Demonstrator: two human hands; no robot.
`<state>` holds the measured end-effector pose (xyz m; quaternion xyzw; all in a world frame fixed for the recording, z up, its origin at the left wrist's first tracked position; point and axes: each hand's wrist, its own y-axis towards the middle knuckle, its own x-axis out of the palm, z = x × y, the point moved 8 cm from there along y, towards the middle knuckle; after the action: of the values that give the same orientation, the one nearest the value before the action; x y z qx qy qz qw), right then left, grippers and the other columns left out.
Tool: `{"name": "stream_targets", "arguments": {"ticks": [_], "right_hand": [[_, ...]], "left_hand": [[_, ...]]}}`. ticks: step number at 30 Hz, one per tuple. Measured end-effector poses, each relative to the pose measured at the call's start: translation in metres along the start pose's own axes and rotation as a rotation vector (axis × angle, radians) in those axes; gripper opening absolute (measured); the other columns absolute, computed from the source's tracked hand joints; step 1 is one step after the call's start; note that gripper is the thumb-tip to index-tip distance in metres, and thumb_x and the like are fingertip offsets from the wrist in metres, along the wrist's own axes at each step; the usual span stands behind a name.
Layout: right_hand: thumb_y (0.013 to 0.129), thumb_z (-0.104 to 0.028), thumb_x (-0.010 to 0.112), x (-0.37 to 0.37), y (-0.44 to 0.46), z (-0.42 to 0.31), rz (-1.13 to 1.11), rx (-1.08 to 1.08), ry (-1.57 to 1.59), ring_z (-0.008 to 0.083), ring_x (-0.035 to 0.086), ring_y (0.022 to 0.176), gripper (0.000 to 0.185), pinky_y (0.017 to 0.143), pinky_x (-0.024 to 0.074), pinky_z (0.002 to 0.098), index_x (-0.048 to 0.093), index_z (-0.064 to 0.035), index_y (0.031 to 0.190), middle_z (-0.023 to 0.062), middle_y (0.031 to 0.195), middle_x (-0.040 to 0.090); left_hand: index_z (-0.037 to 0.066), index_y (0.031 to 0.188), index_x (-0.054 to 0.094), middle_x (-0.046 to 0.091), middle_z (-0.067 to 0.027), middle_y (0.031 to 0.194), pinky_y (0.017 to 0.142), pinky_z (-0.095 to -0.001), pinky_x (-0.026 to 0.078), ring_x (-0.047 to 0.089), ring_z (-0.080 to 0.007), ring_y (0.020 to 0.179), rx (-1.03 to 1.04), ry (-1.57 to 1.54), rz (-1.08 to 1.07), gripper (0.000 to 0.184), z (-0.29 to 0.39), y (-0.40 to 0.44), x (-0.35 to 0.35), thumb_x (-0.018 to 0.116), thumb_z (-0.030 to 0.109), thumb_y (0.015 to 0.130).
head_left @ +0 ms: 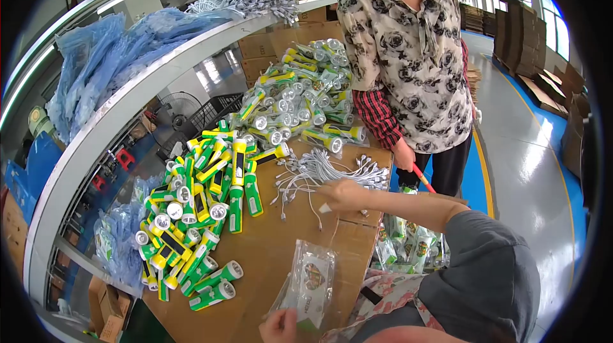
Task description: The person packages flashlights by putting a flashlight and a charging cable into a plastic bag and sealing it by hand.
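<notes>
My left hand (279,327) is at the bottom of the view, closed on the lower edge of a clear plastic bag (313,282) with a printed front. My right hand (341,195) reaches across to a pile of white cables (325,167). Its fingers are pinched at the near side of the pile, with a small white piece of cable showing below them. Left of the cables lies a large heap of green and yellow flashlights (198,206), some with the lens facing me.
Bagged flashlights (300,91) are heaped at the back of the cardboard-topped table (268,241). A shelf (153,68) holds blue plastic bags (121,43) and more cables. Another person (408,56) stands across, holding a red stick. More packed bags (415,244) sit right of the table.
</notes>
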<state>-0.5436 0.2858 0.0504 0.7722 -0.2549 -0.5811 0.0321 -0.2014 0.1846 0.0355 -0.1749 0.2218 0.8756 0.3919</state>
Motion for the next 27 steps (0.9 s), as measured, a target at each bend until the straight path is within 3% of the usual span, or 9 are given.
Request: {"name": "stream_targets", "arguments": {"ticks": [1, 4, 12, 15, 16, 18, 20, 23, 27], "right_hand": [[0.078, -0.021, 0.066, 0.003, -0.002, 0.028, 0.11, 0.113, -0.36, 0.029, 0.062, 0.09, 0.038, 0.078, 0.0508, 0.039, 0.06, -0.0073, 0.113, 0.0112, 0.1, 0.061], [0.075, -0.024, 0.065, 0.045, -0.006, 0.089, 0.066, 0.15, -0.37, 0.0286, 0.063, 0.092, 0.034, 0.078, 0.0505, 0.0407, 0.064, -0.0089, 0.106, 0.0127, 0.098, 0.062], [0.08, -0.01, 0.056, -0.021, 0.041, 0.038, 0.345, 0.246, 0.302, 0.0326, 0.064, 0.085, 0.015, 0.075, 0.0507, 0.039, 0.066, -0.0038, 0.09, 0.0147, 0.091, 0.067], [0.081, -0.007, 0.055, -0.002, 0.052, -0.085, 0.101, -0.223, 0.514, 0.0351, 0.063, 0.08, 0.018, 0.07, 0.0503, 0.0419, 0.063, -0.0036, 0.097, 0.0171, 0.084, 0.065], [0.08, -0.006, 0.055, 0.009, 0.043, -0.131, 0.011, -0.437, 0.497, 0.036, 0.063, 0.076, 0.019, 0.068, 0.0501, 0.043, 0.062, -0.0037, 0.097, 0.018, 0.079, 0.064], [0.078, -0.005, 0.056, 0.021, 0.027, -0.188, -0.146, -0.617, 0.35, 0.0381, 0.061, 0.07, 0.016, 0.063, 0.0488, 0.0455, 0.061, -0.0034, 0.094, 0.0184, 0.072, 0.061], [0.075, -0.003, 0.056, 0.016, 0.033, -0.202, -0.157, -0.658, 0.422, 0.0392, 0.059, 0.065, 0.023, 0.06, 0.0482, 0.046, 0.062, -0.0036, 0.097, 0.0185, 0.074, 0.061], [0.091, -0.018, 0.055, 0.012, 0.045, -0.19, -0.184, -0.441, 0.623, 0.0222, 0.063, 0.077, 0.017, 0.068, 0.0484, 0.0348, 0.058, -0.0035, 0.101, 0.0107, 0.085, 0.062], [0.096, -0.028, 0.051, 0.093, 0.054, -0.183, -0.521, -0.134, 1.019, 0.0147, 0.054, 0.065, 0.026, 0.058, 0.0425, 0.0303, 0.056, -0.0036, 0.104, 0.002, 0.073, 0.054]], "left_hand": [[0.0, 0.093, 0.062, 0.06, -0.0074, 0.074, 0.063, -0.0356, 0.043, 0.05, -0.0191, 0.067, -0.024, -0.039, 0.039, 0.015, 0.0, 0.001, -0.003, 0.056, 0.014, 0.093], [0.001, 0.095, 0.06, 0.054, -0.0018, 0.072, 0.059, -0.0325, 0.04, 0.046, -0.0153, 0.065, -0.15, -0.229, 0.257, 0.015, -0.033, -0.01, -0.009, 0.057, 0.016, 0.094], [0.003, 0.085, 0.054, 0.048, 0.0003, 0.066, 0.053, -0.025, 0.038, 0.044, -0.0091, 0.059, -0.028, -0.48, 0.332, 0.015, 0.029, 0.026, -0.043, 0.055, 0.015, 0.095], [0.005, 0.086, 0.051, 0.054, 0.0021, 0.077, 0.051, -0.02, 0.042, 0.046, -0.0043, 0.058, 0.177, -0.503, 0.66, 0.017, 0.037, 0.056, -0.048, 0.046, 0.014, 0.099], [-0.002, 0.094, 0.054, 0.054, -0.0029, 0.08, 0.065, -0.024, 0.043, 0.046, -0.0085, 0.069, 0.14, -0.565, 0.593, 0.015, 0.04, 0.06, -0.04, 0.045, 0.009, 0.098], [0.001, 0.106, 0.055, 0.062, -0.0155, 0.085, 0.063, -0.0334, 0.047, 0.061, -0.0241, 0.073, 0.439, 0.128, 0.508, 0.016, 0.083, 0.084, -0.021, 0.046, 0.013, 0.098], [0.008, 0.108, 0.053, 0.06, -0.0202, 0.075, 0.054, -0.0422, 0.046, 0.061, -0.0355, 0.062, 0.088, -0.028, 0.286, 0.017, 0.04, 0.1, -0.005, 0.046, 0.021, 0.099], [0.004, 0.104, 0.051, 0.055, -0.0081, 0.064, 0.047, -0.0293, 0.043, 0.053, -0.0138, 0.05, -0.256, -0.413, 0.314, 0.023, 0.002, 0.09, -0.028, 0.046, 0.027, 0.101], [0.003, 0.103, 0.051, 0.051, -0.0012, 0.067, 0.048, -0.0226, 0.041, 0.046, -0.0056, 0.054, -0.007, -0.695, 0.702, 0.024, -0.013, 0.098, -0.031, 0.048, 0.026, 0.1]]}}
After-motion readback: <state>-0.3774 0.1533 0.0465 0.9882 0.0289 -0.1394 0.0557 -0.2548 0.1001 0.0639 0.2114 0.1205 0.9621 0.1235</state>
